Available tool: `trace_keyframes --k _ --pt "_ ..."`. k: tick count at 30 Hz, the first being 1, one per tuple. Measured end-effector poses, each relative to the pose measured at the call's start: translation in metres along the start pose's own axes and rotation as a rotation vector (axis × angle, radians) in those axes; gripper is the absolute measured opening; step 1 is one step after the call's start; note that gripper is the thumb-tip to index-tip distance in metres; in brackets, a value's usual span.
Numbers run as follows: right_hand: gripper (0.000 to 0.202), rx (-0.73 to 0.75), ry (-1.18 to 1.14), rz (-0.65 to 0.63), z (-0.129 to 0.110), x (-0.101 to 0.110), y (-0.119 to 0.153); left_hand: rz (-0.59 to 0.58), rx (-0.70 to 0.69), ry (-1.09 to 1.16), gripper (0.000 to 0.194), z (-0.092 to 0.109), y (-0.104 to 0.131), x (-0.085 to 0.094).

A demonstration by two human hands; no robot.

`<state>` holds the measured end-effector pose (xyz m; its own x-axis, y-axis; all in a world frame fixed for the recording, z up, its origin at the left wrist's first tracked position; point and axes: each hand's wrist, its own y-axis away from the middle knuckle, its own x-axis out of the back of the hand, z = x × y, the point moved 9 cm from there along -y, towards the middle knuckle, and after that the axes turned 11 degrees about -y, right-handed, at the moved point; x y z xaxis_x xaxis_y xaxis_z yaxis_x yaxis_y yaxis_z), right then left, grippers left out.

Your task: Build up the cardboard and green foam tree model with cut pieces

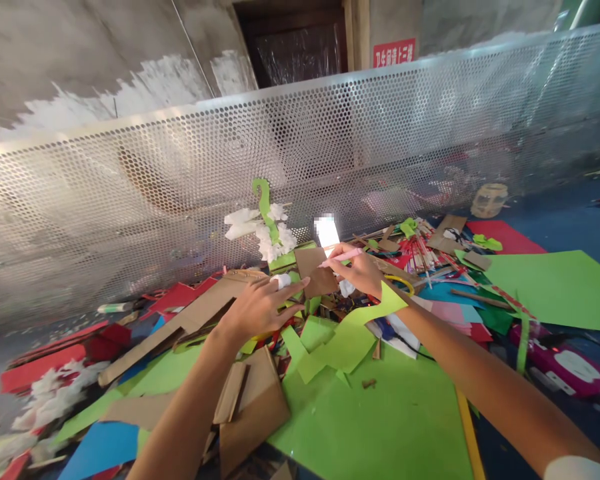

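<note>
My right hand [356,268] is closed on a pink pen [341,258], its tip over a small brown cardboard piece [316,272]. At the left edge of that cardboard, my left hand [266,303] has its fingers spread, with fingertips at or near the piece. Something white [281,281] shows at the left fingers. A bright white rectangle [329,237] stands just behind the cardboard. Green paper scraps [347,340] lie below the hands, one curling up against my right wrist.
A perforated metal panel [205,173] runs across behind the pile. White tissue with a green paper curl [263,200] leans near it. Large green sheets [380,413], cardboard strips [180,320], red paper boxes [65,353] and a magenta device [563,363] lie around.
</note>
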<state>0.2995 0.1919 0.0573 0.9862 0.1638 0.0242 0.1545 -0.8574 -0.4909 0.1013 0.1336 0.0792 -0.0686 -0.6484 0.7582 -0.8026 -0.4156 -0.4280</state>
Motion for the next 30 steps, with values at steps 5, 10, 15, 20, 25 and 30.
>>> trace_keyframes --k 5,10,15,20,25,30 --pt "0.021 -0.003 -0.003 0.004 0.000 -0.001 0.001 0.090 -0.032 -0.026 0.050 0.003 0.001 0.005" --pt "0.021 0.011 -0.012 0.009 0.000 -0.001 0.000 0.095 -0.040 -0.043 0.050 0.003 0.002 0.004" --pt "0.024 -0.006 -0.014 0.036 0.001 0.001 0.000 0.106 -0.030 -0.014 0.049 0.003 0.001 0.007" --pt "0.021 0.008 -0.021 0.017 0.000 -0.001 0.000 0.119 -0.031 -0.015 0.050 0.005 -0.001 0.011" --pt "0.023 0.002 -0.051 0.028 0.003 0.000 0.000 0.110 -0.018 -0.009 0.050 0.003 -0.002 0.011" --pt "0.028 -0.023 -0.146 0.063 0.009 0.002 0.001 0.115 -0.023 0.001 0.048 0.004 -0.001 0.013"
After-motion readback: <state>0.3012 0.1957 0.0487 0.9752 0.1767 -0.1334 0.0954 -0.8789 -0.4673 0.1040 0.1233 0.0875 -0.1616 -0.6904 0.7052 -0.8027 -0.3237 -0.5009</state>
